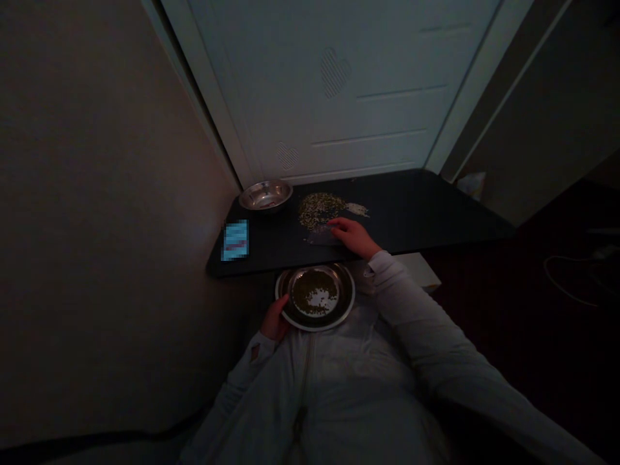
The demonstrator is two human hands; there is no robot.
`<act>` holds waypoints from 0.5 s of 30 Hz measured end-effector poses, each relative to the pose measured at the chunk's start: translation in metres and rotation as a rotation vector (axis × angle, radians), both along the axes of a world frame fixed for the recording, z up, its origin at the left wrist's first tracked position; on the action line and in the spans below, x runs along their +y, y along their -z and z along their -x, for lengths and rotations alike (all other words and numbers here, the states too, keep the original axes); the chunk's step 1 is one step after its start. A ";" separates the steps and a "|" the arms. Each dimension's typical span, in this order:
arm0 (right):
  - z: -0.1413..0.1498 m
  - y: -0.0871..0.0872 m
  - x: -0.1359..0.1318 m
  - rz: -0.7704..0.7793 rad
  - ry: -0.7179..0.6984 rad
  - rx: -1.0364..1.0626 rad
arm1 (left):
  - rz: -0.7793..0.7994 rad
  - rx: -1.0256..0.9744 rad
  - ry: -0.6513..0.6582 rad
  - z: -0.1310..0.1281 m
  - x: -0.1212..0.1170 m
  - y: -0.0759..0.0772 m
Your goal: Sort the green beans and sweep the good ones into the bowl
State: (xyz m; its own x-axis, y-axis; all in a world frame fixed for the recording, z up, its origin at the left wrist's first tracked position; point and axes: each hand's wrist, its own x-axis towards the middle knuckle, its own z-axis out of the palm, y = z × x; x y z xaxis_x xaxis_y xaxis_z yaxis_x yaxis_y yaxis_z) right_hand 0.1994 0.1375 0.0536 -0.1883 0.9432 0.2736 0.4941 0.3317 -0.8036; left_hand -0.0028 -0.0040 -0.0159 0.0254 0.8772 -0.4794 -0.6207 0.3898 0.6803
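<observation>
Dark, smooth tabletop (445, 213) carries a loose heap of small mixed seeds (317, 208), ahead and left of the right hand (357, 237); whether it pinches the translucent piece (321, 235) beside it, one cannot tell. Nearer, the left hand (275, 320) grasps the rim of a round metal bowl (347, 292) with greenish seeds (306, 285) inside. This bowl is probably stiff, light, somewhat slippery, so its rim seems a good hold; the seeds should roll easily.
</observation>
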 end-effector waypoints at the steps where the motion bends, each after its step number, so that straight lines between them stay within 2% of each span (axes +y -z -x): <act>1: 0.000 0.000 0.000 0.001 -0.002 0.005 | -0.003 -0.006 0.002 0.000 0.000 0.000; 15: 0.000 0.001 -0.001 0.021 -0.025 -0.010 | 0.013 -0.016 -0.005 -0.001 0.000 -0.002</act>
State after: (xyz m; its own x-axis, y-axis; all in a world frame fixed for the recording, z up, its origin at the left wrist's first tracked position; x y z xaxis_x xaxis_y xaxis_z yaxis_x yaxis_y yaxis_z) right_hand 0.1992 0.1366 0.0529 -0.2141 0.9438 0.2520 0.4940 0.3271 -0.8056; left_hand -0.0020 -0.0044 -0.0143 0.0286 0.8709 -0.4906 -0.6339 0.3953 0.6648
